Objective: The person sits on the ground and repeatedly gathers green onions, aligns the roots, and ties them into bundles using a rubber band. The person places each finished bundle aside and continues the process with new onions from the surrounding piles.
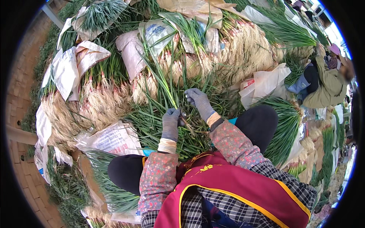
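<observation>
My left hand [170, 124], in a grey glove, grips a green garlic plant [170, 95] near its lower stem. Its long leaves run up and away from me, and its root end [189, 125] sticks out to the lower right past my fingers. My right hand [198, 102], gloved the same way, hovers a little to the right and above, fingers bent. Whether it pinches anything is too small to tell. Beneath both hands, between my knees, lies a heap of loose green leaves [196, 144].
Bundles of green garlic with pale roots [242, 51] stand in a row ahead, partly covered by woven sacks [129, 52]. More leafy bundles lie by my right knee [282, 125] and left knee [111, 179]. A co-worker [325, 82] sits at the right. Brick paving [20, 102] runs along the left.
</observation>
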Action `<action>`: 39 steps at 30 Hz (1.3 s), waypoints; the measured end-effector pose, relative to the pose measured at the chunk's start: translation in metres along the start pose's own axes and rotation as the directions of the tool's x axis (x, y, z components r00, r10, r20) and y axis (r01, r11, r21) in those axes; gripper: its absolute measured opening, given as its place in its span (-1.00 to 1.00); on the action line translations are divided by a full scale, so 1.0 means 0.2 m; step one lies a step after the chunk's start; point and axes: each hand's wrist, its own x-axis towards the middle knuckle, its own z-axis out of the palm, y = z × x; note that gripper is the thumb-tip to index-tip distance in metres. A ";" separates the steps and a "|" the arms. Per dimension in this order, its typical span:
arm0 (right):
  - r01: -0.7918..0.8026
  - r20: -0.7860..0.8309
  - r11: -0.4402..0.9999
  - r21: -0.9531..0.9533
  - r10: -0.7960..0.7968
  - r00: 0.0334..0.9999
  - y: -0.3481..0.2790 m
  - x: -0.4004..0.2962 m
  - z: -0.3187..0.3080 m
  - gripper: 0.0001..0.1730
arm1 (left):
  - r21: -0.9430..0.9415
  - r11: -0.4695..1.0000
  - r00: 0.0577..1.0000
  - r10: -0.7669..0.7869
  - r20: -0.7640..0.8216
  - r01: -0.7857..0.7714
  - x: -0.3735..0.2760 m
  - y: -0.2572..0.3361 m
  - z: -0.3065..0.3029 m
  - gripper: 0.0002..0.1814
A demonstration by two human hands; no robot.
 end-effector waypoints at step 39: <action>0.229 0.196 0.268 -0.936 -0.145 0.970 -0.28 0.61 0.58 -0.55 | 0.200 0.820 0.646 0.551 -0.528 -0.536 0.00 0.24 -0.01 -0.93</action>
